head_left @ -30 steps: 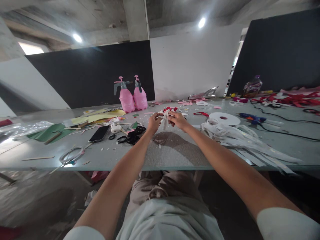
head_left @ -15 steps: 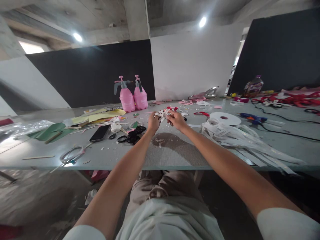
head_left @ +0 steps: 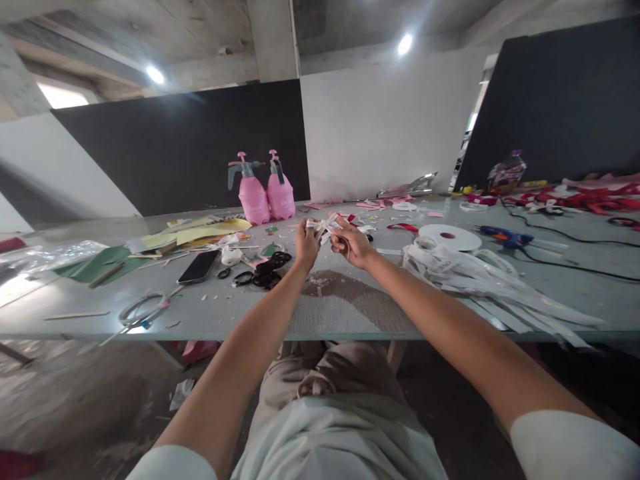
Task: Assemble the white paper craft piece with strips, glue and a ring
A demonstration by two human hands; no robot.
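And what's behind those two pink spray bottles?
A black panel stands behind the pink spray bottles. They hide the patch of table directly behind them, so I can't tell if anything lies there.

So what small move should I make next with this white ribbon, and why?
I'd probably steady the white ribbon with your left hand and gently ease its strips apart with your right hand. Both hands are at the ribbon, and its strips look bunched and crossed between them, though finer folds are too small to tell.
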